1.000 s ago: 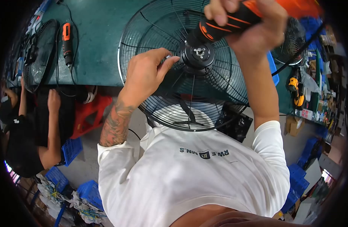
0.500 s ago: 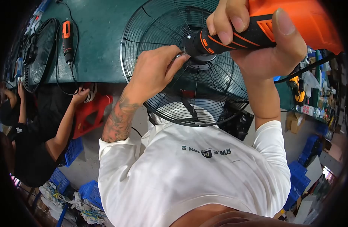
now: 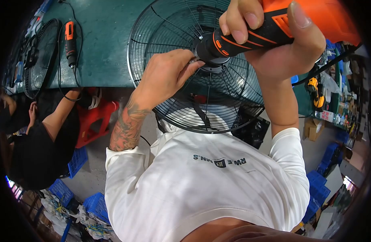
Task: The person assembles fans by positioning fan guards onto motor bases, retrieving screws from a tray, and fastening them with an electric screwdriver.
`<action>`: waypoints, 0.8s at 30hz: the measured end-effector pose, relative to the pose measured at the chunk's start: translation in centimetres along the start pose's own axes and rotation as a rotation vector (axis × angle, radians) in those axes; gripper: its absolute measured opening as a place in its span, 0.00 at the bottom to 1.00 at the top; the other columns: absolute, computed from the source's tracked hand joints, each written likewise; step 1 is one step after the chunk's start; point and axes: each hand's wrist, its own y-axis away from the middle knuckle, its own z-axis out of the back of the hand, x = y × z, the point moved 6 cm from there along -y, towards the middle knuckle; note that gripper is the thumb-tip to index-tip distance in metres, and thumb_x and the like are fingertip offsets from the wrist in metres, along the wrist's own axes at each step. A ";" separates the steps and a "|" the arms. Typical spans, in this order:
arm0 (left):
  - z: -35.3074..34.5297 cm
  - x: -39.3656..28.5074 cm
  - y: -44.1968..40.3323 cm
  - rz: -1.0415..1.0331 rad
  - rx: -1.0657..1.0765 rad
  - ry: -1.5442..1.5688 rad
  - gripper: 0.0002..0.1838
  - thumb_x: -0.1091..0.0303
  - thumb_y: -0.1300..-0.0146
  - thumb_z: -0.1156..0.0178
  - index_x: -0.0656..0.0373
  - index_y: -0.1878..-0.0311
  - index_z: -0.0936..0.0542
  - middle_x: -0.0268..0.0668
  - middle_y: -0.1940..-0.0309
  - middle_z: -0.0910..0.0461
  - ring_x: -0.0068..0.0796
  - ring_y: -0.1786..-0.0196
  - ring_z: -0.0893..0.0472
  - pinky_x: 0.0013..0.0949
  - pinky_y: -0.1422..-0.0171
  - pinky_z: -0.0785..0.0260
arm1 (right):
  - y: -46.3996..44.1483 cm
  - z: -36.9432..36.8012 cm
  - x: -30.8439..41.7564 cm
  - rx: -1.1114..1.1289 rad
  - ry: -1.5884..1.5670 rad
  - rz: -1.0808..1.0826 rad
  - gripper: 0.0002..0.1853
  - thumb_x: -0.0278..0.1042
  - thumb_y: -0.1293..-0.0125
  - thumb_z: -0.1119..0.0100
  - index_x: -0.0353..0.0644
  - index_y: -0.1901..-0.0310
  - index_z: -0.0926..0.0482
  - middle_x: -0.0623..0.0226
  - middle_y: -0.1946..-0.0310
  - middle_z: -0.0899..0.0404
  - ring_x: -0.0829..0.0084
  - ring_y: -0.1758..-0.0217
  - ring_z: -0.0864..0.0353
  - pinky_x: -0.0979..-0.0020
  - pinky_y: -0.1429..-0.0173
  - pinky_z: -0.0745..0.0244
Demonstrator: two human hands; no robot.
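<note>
A round black wire fan guard (image 3: pixel 135 74) lies at the table's front edge, with a dark hub at its centre. My right hand (image 3: pixel 286 48) is wrapped round an orange and black power drill (image 3: pixel 250 38), whose nose points left and down at the hub. The fingertips of my left hand (image 3: pixel 165 74) are pinched beside that nose, over the hub. A tiny shiny metal piece (image 3: pixel 192 61) shows between them, too small to name surely. The drill's tip is hidden behind its nose and my fingers.
On the green table (image 3: pixel 101 44) lies an orange-black electric screwdriver (image 3: pixel 71 44) with its cord. Another fan guard (image 3: pixel 42 56) stands at the left. Near a red stool (image 3: pixel 94 125) is a person in black (image 3: pixel 38 157). A yellow drill (image 3: pixel 315 92) sits at right.
The drill's nose has shifted slightly left and down toward my left fingertips. At the left, the other person's arm and body have moved; my left hand has barely moved.
</note>
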 end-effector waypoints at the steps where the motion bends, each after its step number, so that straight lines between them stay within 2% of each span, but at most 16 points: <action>1: 0.0 0.1 0.2 0.001 0.001 0.002 0.09 0.66 0.32 0.32 0.62 0.63 0.19 0.43 0.74 0.22 0.48 0.73 0.21 0.44 0.69 0.31 | -0.2 -0.5 0.4 0.018 0.063 -0.009 0.22 0.45 0.32 0.40 0.39 0.45 0.30 0.55 0.74 0.24 0.62 0.76 0.20 0.59 0.65 0.20; 3: 0.2 0.1 0.5 -0.018 -0.031 0.093 0.07 0.69 0.35 0.30 0.61 0.62 0.18 0.42 0.73 0.20 0.45 0.73 0.20 0.42 0.69 0.29 | 0.0 -0.7 0.2 0.032 0.126 -0.021 0.21 0.45 0.32 0.41 0.39 0.46 0.30 0.55 0.75 0.24 0.62 0.77 0.20 0.59 0.66 0.20; 5: -0.1 0.1 0.6 -0.002 -0.028 0.071 0.07 0.69 0.36 0.29 0.61 0.61 0.18 0.41 0.73 0.20 0.44 0.73 0.20 0.41 0.68 0.28 | 0.3 0.5 -0.7 -0.097 -0.007 -0.031 0.22 0.46 0.33 0.41 0.39 0.46 0.29 0.56 0.76 0.25 0.61 0.78 0.20 0.59 0.68 0.20; 8: -0.3 0.1 0.5 -0.015 -0.047 0.060 0.07 0.69 0.37 0.29 0.61 0.60 0.17 0.41 0.72 0.19 0.43 0.73 0.19 0.40 0.68 0.27 | 0.4 0.0 -0.2 -0.164 0.068 -0.046 0.22 0.48 0.33 0.41 0.40 0.46 0.29 0.58 0.77 0.26 0.62 0.78 0.20 0.60 0.69 0.20; 11: -0.2 -0.3 0.6 -0.057 -0.068 0.073 0.07 0.70 0.36 0.29 0.62 0.61 0.17 0.41 0.72 0.19 0.43 0.73 0.19 0.41 0.69 0.28 | 0.5 -0.4 0.4 -0.156 0.132 0.014 0.24 0.50 0.33 0.40 0.40 0.46 0.29 0.59 0.76 0.26 0.62 0.78 0.20 0.61 0.69 0.21; 12: -0.1 -0.4 0.5 -0.079 -0.074 0.069 0.07 0.70 0.36 0.29 0.62 0.61 0.18 0.41 0.72 0.19 0.43 0.73 0.19 0.41 0.69 0.28 | 0.3 -1.0 0.8 -0.037 0.254 0.065 0.24 0.52 0.33 0.39 0.41 0.46 0.29 0.60 0.76 0.25 0.63 0.78 0.20 0.62 0.68 0.21; 15: -0.1 -0.2 0.6 -0.062 -0.057 0.073 0.08 0.69 0.36 0.29 0.62 0.62 0.18 0.42 0.73 0.20 0.44 0.73 0.20 0.41 0.69 0.29 | 0.4 -0.1 0.7 -0.101 0.106 -0.040 0.24 0.52 0.33 0.38 0.42 0.46 0.29 0.60 0.76 0.25 0.62 0.77 0.20 0.61 0.67 0.21; 18: -0.1 -0.2 0.7 -0.082 -0.079 0.067 0.09 0.69 0.37 0.28 0.62 0.63 0.19 0.42 0.73 0.20 0.44 0.73 0.20 0.41 0.70 0.29 | 0.9 0.5 -0.3 -0.038 0.043 0.041 0.25 0.52 0.34 0.36 0.43 0.46 0.28 0.59 0.75 0.24 0.62 0.77 0.20 0.61 0.67 0.21; 22: -0.4 -0.2 1.0 -0.090 -0.083 0.040 0.10 0.68 0.38 0.27 0.62 0.63 0.19 0.41 0.74 0.21 0.42 0.74 0.20 0.40 0.71 0.30 | 1.1 -0.1 0.3 -0.099 0.087 -0.031 0.25 0.52 0.34 0.35 0.42 0.45 0.28 0.58 0.74 0.23 0.61 0.76 0.19 0.60 0.67 0.20; 24: 0.0 -0.3 1.1 -0.104 -0.142 0.059 0.10 0.68 0.41 0.24 0.62 0.65 0.17 0.37 0.78 0.28 0.32 0.80 0.29 0.36 0.74 0.38 | 1.0 0.8 0.2 -0.026 0.098 -0.046 0.26 0.51 0.35 0.34 0.42 0.45 0.28 0.57 0.74 0.23 0.60 0.75 0.19 0.59 0.66 0.20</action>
